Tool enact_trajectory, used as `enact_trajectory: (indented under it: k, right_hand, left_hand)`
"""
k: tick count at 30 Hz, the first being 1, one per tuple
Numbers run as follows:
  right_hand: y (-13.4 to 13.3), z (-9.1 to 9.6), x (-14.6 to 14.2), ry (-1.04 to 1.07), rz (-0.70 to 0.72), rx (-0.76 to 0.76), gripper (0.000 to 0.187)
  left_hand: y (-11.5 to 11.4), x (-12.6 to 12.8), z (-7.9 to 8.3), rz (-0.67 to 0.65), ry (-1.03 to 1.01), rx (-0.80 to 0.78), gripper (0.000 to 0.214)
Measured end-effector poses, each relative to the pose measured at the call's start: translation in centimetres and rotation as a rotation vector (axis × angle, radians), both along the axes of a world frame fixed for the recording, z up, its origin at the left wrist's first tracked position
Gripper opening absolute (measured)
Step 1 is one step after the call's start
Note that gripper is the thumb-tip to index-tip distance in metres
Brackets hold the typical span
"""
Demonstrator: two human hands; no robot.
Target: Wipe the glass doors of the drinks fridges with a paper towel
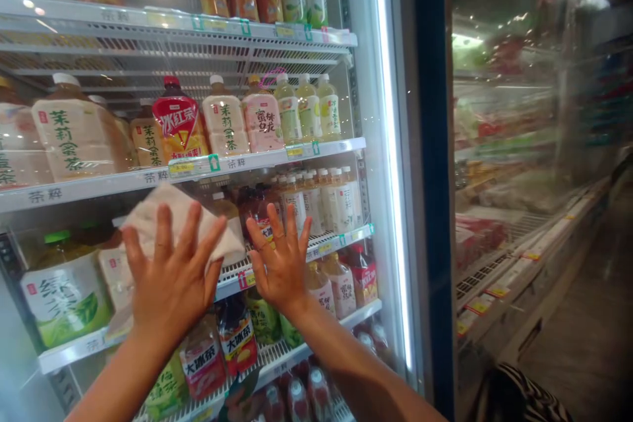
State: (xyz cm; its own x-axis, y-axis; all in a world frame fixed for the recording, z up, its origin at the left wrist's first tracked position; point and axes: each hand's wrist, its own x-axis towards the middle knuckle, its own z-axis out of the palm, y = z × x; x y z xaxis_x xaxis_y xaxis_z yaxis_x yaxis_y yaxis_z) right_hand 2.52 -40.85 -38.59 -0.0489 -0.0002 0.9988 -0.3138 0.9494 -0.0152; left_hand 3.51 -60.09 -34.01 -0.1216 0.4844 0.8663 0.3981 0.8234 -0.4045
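My left hand lies flat with fingers spread, pressing a white cloth against the glass door of a drinks fridge. Beside it, my right hand is also flat on the glass, fingers spread, holding nothing. Behind the glass stand rows of bottled teas on white wire shelves with price tags.
A dark blue door frame and a lit strip run down the right of the glass. Further right is a second glass door reflecting store shelves. A striped sleeve or garment shows at the bottom right.
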Motion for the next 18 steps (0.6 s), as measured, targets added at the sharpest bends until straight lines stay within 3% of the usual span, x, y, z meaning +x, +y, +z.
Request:
enact_trajectory:
  k: [3,4,5,6,10,11,12,13,16,17,18]
  right_hand:
    - [0.1,0.0,-0.1,0.005,-0.003,0.014,0.082]
    - [0.1,0.0,-0.1,0.003,0.003,0.016,0.083]
    - [0.1,-0.1,-0.2,0.001,0.011,0.013,0.083]
    - [0.1,-0.1,-0.2,-0.003,0.019,0.006,0.083]
    - [0.1,-0.1,-0.3,0.0,0.025,-0.012,0.081]
    - [0.0,-0.1,-0.3,0.002,0.021,-0.01,0.08]
    - [0.0,-0.1,-0.3,0.004,0.017,-0.01,0.08]
    - [0.0,-0.1,-0.3,0.007,0.014,-0.011,0.08]
    - [0.0,0.0,-0.2,-0.002,0.009,-0.012,0.078]
    - [0.0,0.0,-0.1,-0.008,0.004,-0.009,0.077]
    - [0.0,0.0,-0.1,-0.012,-0.002,-0.006,0.077]
  left_hand:
    - [-1.1,0.2,-6.2,-0.053,-0.001,-0.196,0.07]
    - [-1.7,0.3,-6.8,-0.063,-0.003,-0.239,0.068]
    - [-2.1,0.3,-6.3,-0.067,-0.007,-0.261,0.066]
    - [-2.3,0.3,-4.6,-0.063,-0.01,-0.256,0.064]
    - [-1.5,0.2,5.8,0.011,-0.02,0.003,0.059]
    - [-1.2,0.3,6.9,0.024,-0.02,0.044,0.059]
    - [-0.9,0.3,6.9,0.034,-0.01,0.052,0.06]
    - [-0.9,0.4,5.8,0.032,0.005,0.028,0.062]
    - [-1.5,0.3,-0.1,-0.037,0.042,-0.188,0.067]
    - [-1.9,0.2,-1.2,-0.058,0.031,-0.272,0.067]
    - [-2.2,0.2,-1.3,-0.06,0.021,-0.289,0.066]
